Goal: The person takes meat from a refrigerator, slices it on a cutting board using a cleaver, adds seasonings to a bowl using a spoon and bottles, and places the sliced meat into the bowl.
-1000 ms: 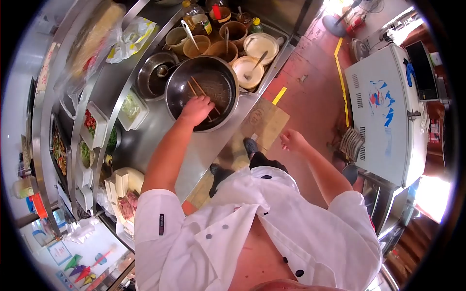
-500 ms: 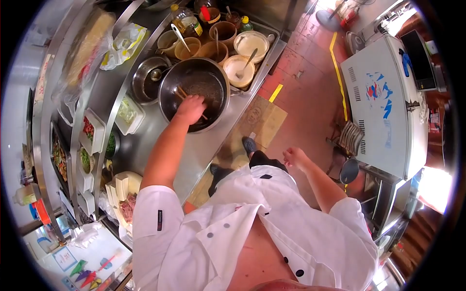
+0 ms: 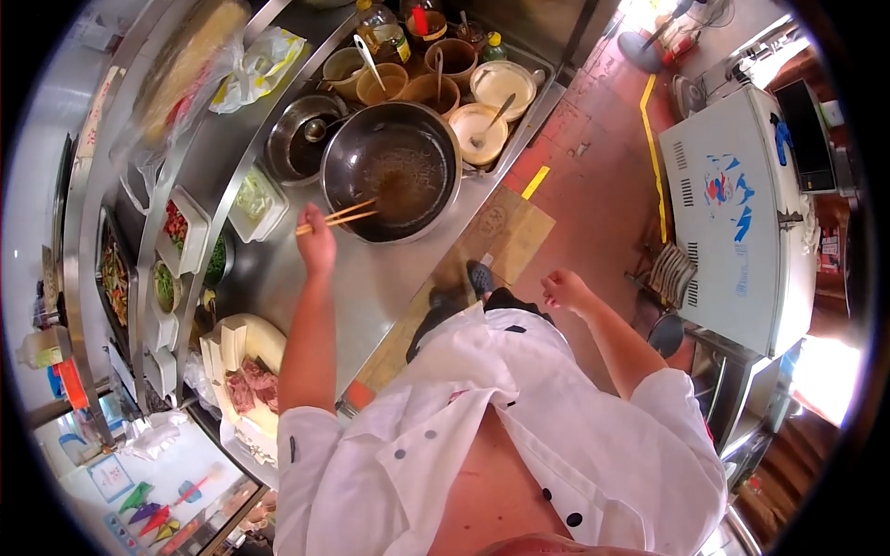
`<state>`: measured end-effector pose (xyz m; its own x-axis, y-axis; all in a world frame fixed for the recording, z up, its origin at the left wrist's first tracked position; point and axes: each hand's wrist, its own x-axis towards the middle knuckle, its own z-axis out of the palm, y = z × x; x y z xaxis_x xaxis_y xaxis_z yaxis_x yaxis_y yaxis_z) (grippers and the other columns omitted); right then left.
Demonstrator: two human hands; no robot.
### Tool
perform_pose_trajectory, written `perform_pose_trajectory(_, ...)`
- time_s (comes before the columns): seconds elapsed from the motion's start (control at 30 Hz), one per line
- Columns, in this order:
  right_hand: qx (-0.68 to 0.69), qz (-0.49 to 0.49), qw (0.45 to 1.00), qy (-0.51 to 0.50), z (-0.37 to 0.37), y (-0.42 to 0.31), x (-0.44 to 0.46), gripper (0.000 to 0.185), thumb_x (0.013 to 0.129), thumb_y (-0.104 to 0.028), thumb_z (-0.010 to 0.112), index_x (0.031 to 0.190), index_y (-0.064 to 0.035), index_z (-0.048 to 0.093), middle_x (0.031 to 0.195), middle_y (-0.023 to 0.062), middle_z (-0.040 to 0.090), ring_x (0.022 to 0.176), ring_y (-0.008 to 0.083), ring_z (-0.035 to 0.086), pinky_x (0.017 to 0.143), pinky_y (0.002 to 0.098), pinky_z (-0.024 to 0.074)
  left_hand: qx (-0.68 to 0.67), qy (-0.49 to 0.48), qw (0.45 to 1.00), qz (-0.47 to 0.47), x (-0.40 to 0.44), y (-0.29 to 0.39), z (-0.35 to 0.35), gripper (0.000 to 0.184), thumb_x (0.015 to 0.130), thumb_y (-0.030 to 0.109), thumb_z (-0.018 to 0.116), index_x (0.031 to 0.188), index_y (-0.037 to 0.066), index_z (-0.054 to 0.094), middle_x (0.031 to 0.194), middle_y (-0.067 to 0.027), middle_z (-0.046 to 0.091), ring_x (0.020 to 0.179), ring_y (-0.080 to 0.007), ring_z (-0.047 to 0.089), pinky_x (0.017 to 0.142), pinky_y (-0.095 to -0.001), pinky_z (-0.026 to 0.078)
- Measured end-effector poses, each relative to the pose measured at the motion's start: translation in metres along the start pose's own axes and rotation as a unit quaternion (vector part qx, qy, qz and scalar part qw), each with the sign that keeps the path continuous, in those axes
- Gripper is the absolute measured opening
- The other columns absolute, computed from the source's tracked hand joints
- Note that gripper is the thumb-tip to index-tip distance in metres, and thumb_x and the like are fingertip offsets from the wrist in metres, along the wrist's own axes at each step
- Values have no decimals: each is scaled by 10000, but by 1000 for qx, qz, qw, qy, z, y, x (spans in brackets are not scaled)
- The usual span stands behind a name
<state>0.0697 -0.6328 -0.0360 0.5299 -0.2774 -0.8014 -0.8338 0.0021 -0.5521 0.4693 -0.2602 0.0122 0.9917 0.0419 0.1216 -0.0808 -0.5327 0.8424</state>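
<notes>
My left hand (image 3: 317,243) is closed around a pair of wooden chopsticks (image 3: 350,215), beside the lower left rim of a large dark metal bowl (image 3: 434,148). The chopstick tips reach over the bowl's inside, where a thin brownish layer lies on the bottom. Out to the right of the counter, my right hand (image 3: 564,290) hangs in the air above the floor, its fingers loosely bent and holding nothing. A smaller metal pot (image 3: 286,144) with a ladle (image 3: 315,130) stands just left of the bowl.
Several seasoning tubs, including a white one (image 3: 502,85), stand in a tray behind the bowl. Food containers (image 3: 258,206) line the left shelf. Meat (image 3: 250,385) lies at lower left. A white appliance (image 3: 728,213) stands right, with a pan (image 3: 666,335) near its lower edge.
My left hand has come out of the bowl toward the left, carrying the chopsticks, which now point right. The bowl's inside shows more fully. My right hand stays off the counter on the right.
</notes>
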Motion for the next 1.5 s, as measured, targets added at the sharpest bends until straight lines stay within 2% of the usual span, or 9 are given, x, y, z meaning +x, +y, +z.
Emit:
perform_pose_trajectory(0.17, -37, -2, 999, 20, 9, -23, -14, 312, 1023, -286, 589, 1029, 17, 664, 784, 90, 710, 650, 165, 689, 601, 300, 562, -112, -4, 987, -116, -41, -12, 29, 448, 1068, 398, 545, 865, 1, 581, 708, -57, 602, 642, -169, 572, 572, -362, 463)
perform_pose_trajectory(0.27, -44, 6, 997, 58, 10, -44, -36, 297, 1018, -278, 602, 1021, 15, 656, 775, 85, 706, 657, 167, 689, 587, 305, 554, -21, -70, 991, -111, -38, -35, 33, 463, 1042, 486, 580, 1051, 26, 640, 843, -26, 613, 777, -143, 549, 655, -334, 481)
perform_pose_trajectory(0.43, -62, -23, 996, 62, -9, -76, -39, 299, 1037, -275, 579, 1002, 13, 652, 769, 86, 704, 648, 170, 679, 579, 311, 546, -205, 64, 973, -86, -42, 1, 21, 514, 1055, 415, 579, 773, -14, 559, 680, -64, 568, 669, -171, 564, 642, -345, 455)
perform_pose_trajectory(0.83, -56, -306, 950, 12, -104, -333, 129, 276, 1037, -270, 610, 1111, -5, 627, 854, 54, 686, 692, 134, 669, 642, 285, 558, -375, 193, 878, -226, -56, 59, -11, 387, 1024, 292, 664, 1233, -32, 647, 1187, -113, 708, 1025, -234, 697, 929, -385, 588)
perform_pose_trajectory(0.93, -169, -437, 876, 115, -101, -395, 189, 575, 952, -450, 709, 1307, -16, 581, 993, 137, 712, 872, 272, 718, 777, 354, 565, -407, 260, 834, -268, -73, 81, -3, 387, 1026, 281, 658, 1243, -40, 644, 1213, -126, 707, 1031, -251, 703, 924, -385, 595)
perform_pose_trajectory(1.1, -269, -441, 847, 123, -68, -454, 248, 600, 923, -457, 726, 1285, -3, 577, 1030, 172, 713, 1041, 331, 687, 866, 433, 544, -449, 281, 800, -282, -93, 142, 15, 391, 1043, 282, 628, 1287, -24, 624, 1244, -131, 699, 1092, -261, 687, 959, -396, 581)
perform_pose_trajectory(1.2, -264, -417, 868, -52, -59, -459, 267, 604, 893, -472, 752, 1234, 2, 600, 1148, 167, 688, 1116, 333, 646, 899, 440, 530, -429, 302, 797, -298, -97, 156, 29, 398, 1046, 291, 622, 1282, -30, 622, 1248, -128, 695, 1092, -259, 685, 954, -387, 582)
perform_pose_trajectory(1.37, -184, -493, 840, 133, -28, -453, 282, 442, 831, -440, 807, 1000, -44, 705, 891, 119, 700, 841, 295, 690, 769, 411, 549, -441, 277, 805, -284, -99, 146, 45, 412, 1047, 300, 621, 1281, -38, 613, 1245, -129, 694, 1088, -260, 686, 939, -385, 588)
perform_pose_trajectory(1.5, -257, -445, 858, 4, -29, -481, 278, 408, 836, -403, 800, 992, -39, 698, 893, 142, 692, 854, 331, 686, 760, 431, 546, -372, 318, 808, -327, -93, 151, 62, 419, 1047, 313, 618, 1291, -28, 604, 1241, -128, 690, 1084, -260, 687, 932, -379, 589)
